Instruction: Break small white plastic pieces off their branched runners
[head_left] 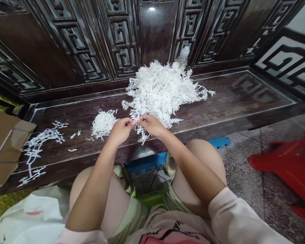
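Observation:
My left hand [122, 129] and my right hand [150, 125] meet at the front of the bench, fingertips almost touching. Both are closed in a pinch on a white branching plastic sprig [143, 137], whose forked ends show below the right fingers. Just behind them rises a large heap of white plastic sprigs [160, 89]. To the left of my left hand sits a small pile of short white pieces [103, 124]. Farther left, several longer white branches [38, 144] lie bunched together.
The dark wooden bench [234, 98] has a carved back. A clear bottle [184, 56] stands behind the heap. At the left end are a cardboard piece [2, 135] and a bent metal wire [2, 145]. A red stool [287, 162] stands right; a white bag [38, 210] lies lower left.

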The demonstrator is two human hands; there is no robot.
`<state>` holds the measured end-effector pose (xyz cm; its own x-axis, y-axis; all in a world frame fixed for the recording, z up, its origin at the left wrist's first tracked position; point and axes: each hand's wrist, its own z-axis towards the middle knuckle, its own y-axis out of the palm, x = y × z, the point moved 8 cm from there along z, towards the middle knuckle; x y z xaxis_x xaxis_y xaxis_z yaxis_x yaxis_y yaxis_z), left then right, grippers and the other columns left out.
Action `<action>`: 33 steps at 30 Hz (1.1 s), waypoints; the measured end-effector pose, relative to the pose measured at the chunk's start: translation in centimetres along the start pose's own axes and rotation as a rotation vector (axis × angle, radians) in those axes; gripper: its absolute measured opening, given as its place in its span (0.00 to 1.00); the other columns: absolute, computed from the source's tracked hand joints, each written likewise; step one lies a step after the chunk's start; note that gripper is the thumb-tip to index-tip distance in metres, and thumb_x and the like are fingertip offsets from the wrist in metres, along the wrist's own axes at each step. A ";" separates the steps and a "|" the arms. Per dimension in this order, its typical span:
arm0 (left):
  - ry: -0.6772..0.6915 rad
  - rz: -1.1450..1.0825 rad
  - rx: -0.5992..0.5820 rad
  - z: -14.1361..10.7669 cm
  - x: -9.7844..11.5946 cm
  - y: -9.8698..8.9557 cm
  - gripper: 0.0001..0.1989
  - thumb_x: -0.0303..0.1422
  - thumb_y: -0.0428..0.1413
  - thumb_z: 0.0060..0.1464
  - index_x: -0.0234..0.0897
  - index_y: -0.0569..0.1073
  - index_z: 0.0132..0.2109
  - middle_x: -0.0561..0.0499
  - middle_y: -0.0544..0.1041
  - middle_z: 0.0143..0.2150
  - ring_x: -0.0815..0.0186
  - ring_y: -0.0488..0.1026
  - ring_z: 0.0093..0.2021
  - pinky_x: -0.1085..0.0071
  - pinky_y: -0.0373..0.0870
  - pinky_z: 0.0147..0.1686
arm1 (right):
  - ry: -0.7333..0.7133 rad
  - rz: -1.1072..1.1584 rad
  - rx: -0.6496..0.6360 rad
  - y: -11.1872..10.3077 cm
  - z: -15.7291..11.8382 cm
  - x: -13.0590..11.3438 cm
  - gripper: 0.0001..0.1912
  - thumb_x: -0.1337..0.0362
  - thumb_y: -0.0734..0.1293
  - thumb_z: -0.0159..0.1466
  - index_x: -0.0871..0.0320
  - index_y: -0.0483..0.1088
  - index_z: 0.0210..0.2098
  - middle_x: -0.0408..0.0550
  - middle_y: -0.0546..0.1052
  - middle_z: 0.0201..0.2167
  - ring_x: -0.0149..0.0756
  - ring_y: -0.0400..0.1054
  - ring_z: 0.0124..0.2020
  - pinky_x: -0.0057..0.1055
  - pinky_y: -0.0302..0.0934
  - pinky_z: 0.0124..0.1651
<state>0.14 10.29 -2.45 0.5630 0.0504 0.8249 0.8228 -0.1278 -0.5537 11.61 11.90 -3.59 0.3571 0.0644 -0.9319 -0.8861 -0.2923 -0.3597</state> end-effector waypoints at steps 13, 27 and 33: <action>0.124 -0.353 -0.083 -0.7 2.7 0.5 0.08 0.36 0.52 0.42 0.36 0.68 0.23 0.51 0.68 0.23 0.68 0.64 0.27 0.71 0.59 0.30 | -0.014 -0.252 0.350 -3.7 1.2 1.6 0.07 0.67 0.58 0.53 0.59 0.59 0.19 0.44 0.63 0.22 0.30 0.56 0.26 0.29 0.50 0.33; -0.417 0.512 0.311 3.0 -10.9 -9.6 0.23 0.40 0.54 0.40 0.33 0.71 0.44 0.37 0.72 0.45 0.51 0.68 0.43 0.63 0.61 0.37 | -0.051 -0.034 -0.037 -0.1 0.6 0.7 0.12 0.55 0.61 0.52 0.59 0.64 0.22 0.41 0.66 0.22 0.28 0.58 0.24 0.27 0.51 0.31; -0.017 -0.091 -0.048 2.4 -2.7 -2.3 0.21 0.44 0.52 0.45 0.38 0.70 0.45 0.46 0.73 0.41 0.63 0.69 0.38 0.70 0.63 0.37 | -0.050 -0.018 -0.060 0.2 0.5 0.5 0.12 0.57 0.61 0.53 0.59 0.67 0.23 0.41 0.65 0.21 0.27 0.57 0.23 0.26 0.50 0.29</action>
<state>-3.11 12.81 -3.68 0.4875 0.0811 0.8694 0.8663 -0.1695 -0.4699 11.45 12.31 -4.14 0.3561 0.1174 -0.9271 -0.8598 -0.3475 -0.3742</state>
